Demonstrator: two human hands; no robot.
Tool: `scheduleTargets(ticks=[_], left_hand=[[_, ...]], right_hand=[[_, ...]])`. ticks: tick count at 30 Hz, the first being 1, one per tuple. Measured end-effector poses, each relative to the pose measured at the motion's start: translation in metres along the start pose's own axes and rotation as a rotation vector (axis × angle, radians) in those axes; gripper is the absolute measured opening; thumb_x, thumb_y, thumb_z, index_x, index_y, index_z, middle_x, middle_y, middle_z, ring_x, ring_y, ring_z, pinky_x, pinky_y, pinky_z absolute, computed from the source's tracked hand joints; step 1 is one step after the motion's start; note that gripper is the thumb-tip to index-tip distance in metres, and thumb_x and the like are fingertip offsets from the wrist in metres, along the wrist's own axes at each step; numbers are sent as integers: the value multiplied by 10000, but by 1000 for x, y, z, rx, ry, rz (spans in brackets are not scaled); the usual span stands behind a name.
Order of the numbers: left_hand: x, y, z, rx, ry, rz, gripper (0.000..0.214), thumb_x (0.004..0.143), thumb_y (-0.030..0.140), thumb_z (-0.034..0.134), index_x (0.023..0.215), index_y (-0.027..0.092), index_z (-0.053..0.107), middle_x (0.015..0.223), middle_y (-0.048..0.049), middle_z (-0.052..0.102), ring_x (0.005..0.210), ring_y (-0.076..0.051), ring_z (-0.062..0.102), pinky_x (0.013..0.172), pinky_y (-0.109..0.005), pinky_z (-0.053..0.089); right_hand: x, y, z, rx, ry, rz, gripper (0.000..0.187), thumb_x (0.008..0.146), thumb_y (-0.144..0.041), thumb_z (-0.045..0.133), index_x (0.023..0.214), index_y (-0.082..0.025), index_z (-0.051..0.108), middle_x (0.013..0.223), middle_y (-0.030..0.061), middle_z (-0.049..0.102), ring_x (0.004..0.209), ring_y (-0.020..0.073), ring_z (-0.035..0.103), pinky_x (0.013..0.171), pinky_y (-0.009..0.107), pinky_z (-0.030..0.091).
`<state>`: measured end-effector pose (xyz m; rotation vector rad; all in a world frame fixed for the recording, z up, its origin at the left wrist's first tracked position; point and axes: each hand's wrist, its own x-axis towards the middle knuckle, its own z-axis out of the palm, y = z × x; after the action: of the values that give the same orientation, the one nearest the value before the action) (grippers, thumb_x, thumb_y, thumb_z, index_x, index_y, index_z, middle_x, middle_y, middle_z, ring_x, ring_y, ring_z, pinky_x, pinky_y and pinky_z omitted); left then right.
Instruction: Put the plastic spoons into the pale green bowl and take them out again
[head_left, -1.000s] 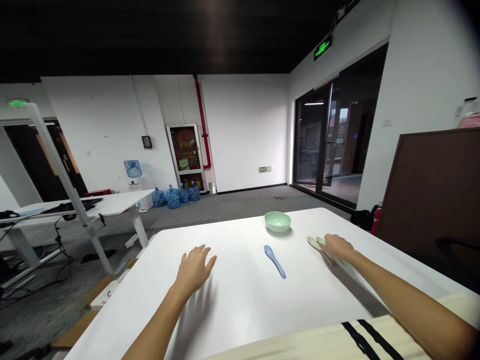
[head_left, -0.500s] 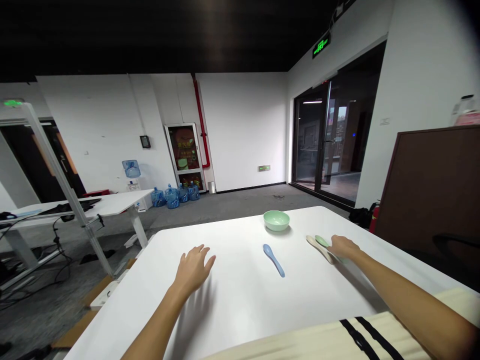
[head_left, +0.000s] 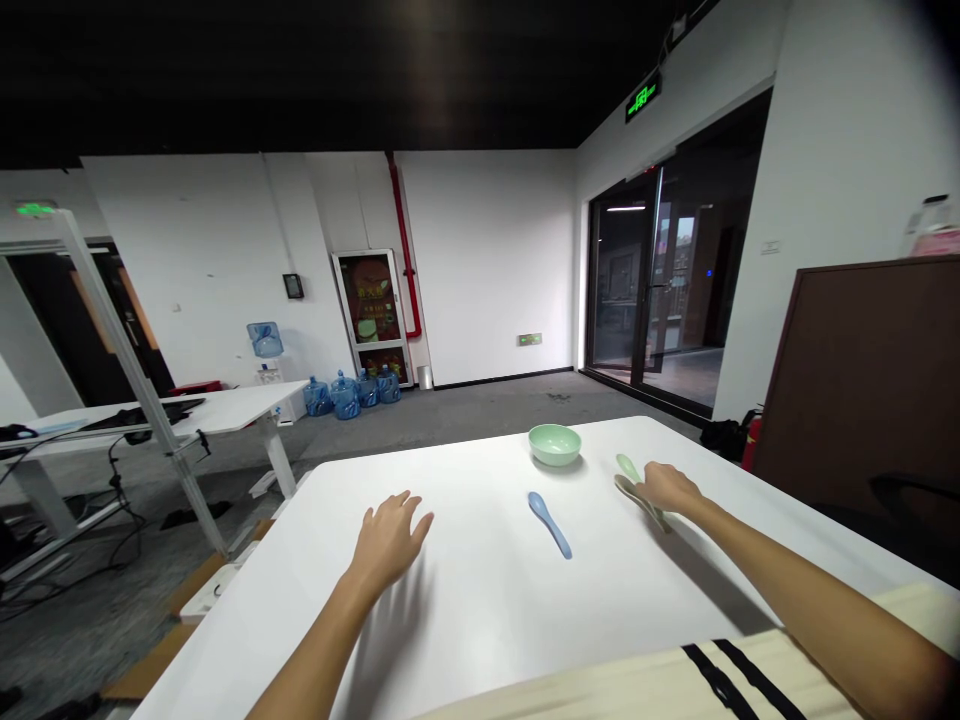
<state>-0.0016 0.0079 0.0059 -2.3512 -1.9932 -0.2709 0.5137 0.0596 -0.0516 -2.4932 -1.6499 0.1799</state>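
Hanging open with fingers apart, the left hand [head_left: 390, 540] sits low over the white table [head_left: 480, 630], well left of the blue spoon [head_left: 550, 525], which lies between both hands. The right hand [head_left: 669, 489] cups over a beige spoon [head_left: 628, 487] and a pale green spoon [head_left: 627, 466], their long axes slanting away to its left; whether it grips them cannot be told. Farther off stands a mint-green bowl [head_left: 555, 445].

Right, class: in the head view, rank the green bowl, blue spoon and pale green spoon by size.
Largest: the green bowl. Then the blue spoon and pale green spoon, unranked: the right hand partly hides the latter.
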Motion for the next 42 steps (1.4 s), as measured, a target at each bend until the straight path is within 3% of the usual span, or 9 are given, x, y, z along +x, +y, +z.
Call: scheduleTargets(ticks=[6,16,22,32,42], left_hand=[[-1,0,-1,19,-10,2,522,1060,468,369,1458,224,600,1620,-137,530,1503,-307,480,1223,-560,360],[-3,-1,-1,18,13,22,514,1059,457,378,1445,216,617,1596,-149,555,1488,-318,500,1199,-553,391],[-2,-2,-1,4,9,14,515,1056,466,381,1444,225,618,1603,-143,549,1493,-322,493,1204,-558,384],[-3,0,-4,-2,5,18,532,1051,466,361,1447,219,615,1604,-147,547,1492,-322,490,1208,-568,375],[-4,0,-4,3,-3,13,537,1054,467,354,1456,217,607,1612,-148,537,1505,-324,474,1212,-570,368]], right_hand=[[-10,-44,-4,9,-43,-160,163,872,-305,598,875,-163,679,959,151,723,801,252,695,612,311,382],[-19,-69,5,14,-116,-207,86,812,-248,679,834,-165,665,933,113,715,779,207,674,615,286,353],[-26,-75,20,-19,-111,-263,94,826,-251,678,784,-168,661,877,122,726,868,242,683,652,294,343],[-33,-78,28,-48,-109,-295,84,843,-211,639,829,-151,695,889,150,762,968,296,731,890,356,415],[-26,-71,36,-80,-131,-302,151,882,-217,608,924,-108,703,1004,205,771,1020,314,737,887,355,431]])
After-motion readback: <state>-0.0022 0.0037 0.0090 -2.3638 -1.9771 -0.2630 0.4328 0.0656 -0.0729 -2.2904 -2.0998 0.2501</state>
